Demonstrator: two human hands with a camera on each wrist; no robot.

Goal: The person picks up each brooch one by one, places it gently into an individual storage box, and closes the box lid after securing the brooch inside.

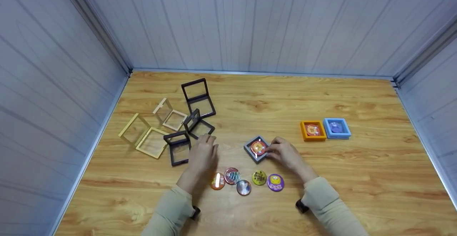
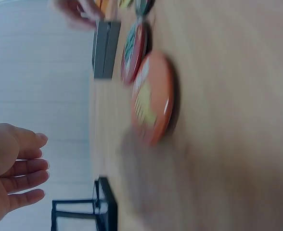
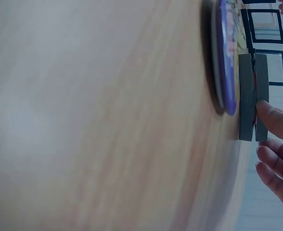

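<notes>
We pinch the gray frame (image 1: pixel 251 154) in our right hand (image 1: pixel 284 154); left hand (image 1: pixel 202 154) relaxed, holding nothing, near black frame (image 1: pixel 192 121).

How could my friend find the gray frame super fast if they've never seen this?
On the wooden table, find the person's right grip. It is pinching the small square gray frame, which is turned like a diamond with a red badge inside. The orange frame and light-blue frame farther right hold badges too, but only this one is gray.
</notes>
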